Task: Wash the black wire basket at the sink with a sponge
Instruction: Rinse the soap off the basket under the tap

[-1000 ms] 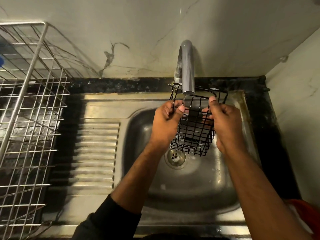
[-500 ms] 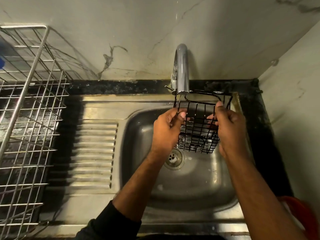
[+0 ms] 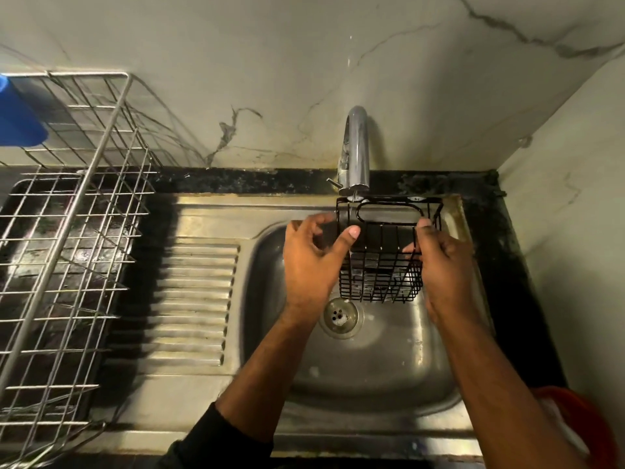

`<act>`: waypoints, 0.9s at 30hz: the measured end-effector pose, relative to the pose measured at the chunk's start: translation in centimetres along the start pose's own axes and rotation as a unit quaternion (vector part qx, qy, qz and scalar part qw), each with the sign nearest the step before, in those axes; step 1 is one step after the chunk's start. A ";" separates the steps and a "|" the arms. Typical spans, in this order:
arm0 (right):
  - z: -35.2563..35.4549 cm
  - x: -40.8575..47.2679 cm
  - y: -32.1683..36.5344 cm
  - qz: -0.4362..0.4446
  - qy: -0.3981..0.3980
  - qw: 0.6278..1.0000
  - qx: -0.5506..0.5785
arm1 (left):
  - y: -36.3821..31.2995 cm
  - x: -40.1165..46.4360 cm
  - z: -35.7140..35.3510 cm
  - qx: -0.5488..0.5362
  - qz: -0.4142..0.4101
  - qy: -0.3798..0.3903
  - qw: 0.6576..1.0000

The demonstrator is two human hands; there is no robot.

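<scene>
The black wire basket (image 3: 382, 275) hangs upright over the steel sink basin (image 3: 372, 374), right under the faucet spout (image 3: 356, 147). My right hand (image 3: 443, 265) grips the basket's right side, with the thumb over the top wire and the fingers through the mesh. My left hand (image 3: 311, 265) is at the basket's left side with only the thumb tip against the wire. Its fingers are loosely curled and hold nothing. No sponge is in view.
The drain (image 3: 341, 316) lies just below the basket. A ribbed drainboard (image 3: 196, 299) is to the left, and a steel dish rack (image 3: 67, 231) with a blue object (image 3: 17, 116) stands beyond it. A red item (image 3: 581, 421) sits at the lower right. Marble walls close the back and the right.
The basket has shifted slightly to the right and turned more level under the spout. My left hand has loosened its grip, so that only the thumb touches; my right hand keeps holding.
</scene>
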State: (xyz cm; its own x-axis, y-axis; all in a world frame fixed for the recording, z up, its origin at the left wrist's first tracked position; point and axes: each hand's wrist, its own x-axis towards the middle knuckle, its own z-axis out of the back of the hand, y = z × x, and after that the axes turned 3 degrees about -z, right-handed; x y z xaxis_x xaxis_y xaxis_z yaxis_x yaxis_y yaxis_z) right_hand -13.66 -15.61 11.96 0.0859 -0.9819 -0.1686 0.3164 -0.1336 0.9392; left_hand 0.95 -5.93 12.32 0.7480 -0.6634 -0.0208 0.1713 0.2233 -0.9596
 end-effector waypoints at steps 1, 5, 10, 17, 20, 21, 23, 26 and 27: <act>0.0 -0.1 0.1 0.008 0.000 1.000 -0.001 | 0.1 0.2 0.2 0.004 -0.007 0.012 1.000; -0.2 -0.7 0.5 0.009 0.000 1.000 0.000 | 0.2 0.8 0.9 -0.047 0.027 0.076 0.996; 0.2 -0.8 0.9 0.011 0.003 1.000 0.013 | 0.6 1.2 0.9 -0.059 0.017 0.084 0.995; 0.5 -0.4 0.5 0.050 -0.010 0.998 -0.022 | 0.7 1.6 0.1 -0.109 0.070 0.101 0.986; 0.7 -0.4 0.9 0.079 -0.016 0.994 -0.073 | 0.9 1.9 -0.6 -0.112 0.080 0.115 0.984; 0.7 -0.4 0.9 0.090 -0.013 0.992 -0.087 | 0.9 2.0 -0.7 -0.108 0.082 0.119 0.984; 0.6 -0.4 1.0 0.112 -0.003 0.988 -0.103 | 1.0 2.1 -0.9 -0.112 0.078 0.120 0.983; 0.2 -0.3 1.0 0.135 0.007 0.984 -0.115 | 1.2 2.3 -0.7 -0.121 0.064 0.118 0.983; 0.1 -0.3 1.0 0.139 0.009 0.983 -0.121 | 1.4 2.5 -0.6 -0.122 0.057 0.118 0.984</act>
State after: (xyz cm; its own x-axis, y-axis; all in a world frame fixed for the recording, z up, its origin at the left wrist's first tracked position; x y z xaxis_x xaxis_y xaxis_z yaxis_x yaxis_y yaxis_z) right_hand -13.46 -15.46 12.96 0.2177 -0.9729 0.0776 0.4937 0.1784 0.8511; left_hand 2.65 -7.67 10.79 0.5783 -0.7982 -0.1685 -0.0855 0.1461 -0.9856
